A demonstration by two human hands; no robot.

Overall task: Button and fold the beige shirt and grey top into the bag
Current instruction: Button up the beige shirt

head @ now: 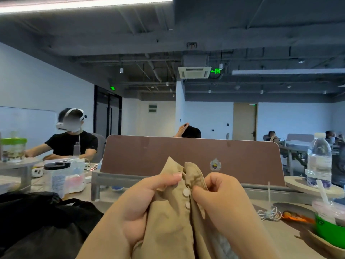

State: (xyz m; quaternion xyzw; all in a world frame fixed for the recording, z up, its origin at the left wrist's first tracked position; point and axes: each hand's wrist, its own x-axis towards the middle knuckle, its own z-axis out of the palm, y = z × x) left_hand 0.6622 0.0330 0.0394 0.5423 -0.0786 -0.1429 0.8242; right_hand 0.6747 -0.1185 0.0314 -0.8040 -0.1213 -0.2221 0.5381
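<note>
Left hand point(141, 208) and right hand point(222, 202) pinch the beige shirt point(171, 221) beside a black bag point(46, 221)

A brown panel point(168, 156) stands across the table point(287, 234) at 12 o'clock. A water bottle point(319, 161) stands at 2 o'clock, a green cup point(328, 230) with a straw at 4 o'clock, and a white cable point(269, 214) lies just left of the cup. At 10 o'clock a person point(71, 143) in a black T-shirt sits behind a black-lidded jar point(56, 176).
</note>
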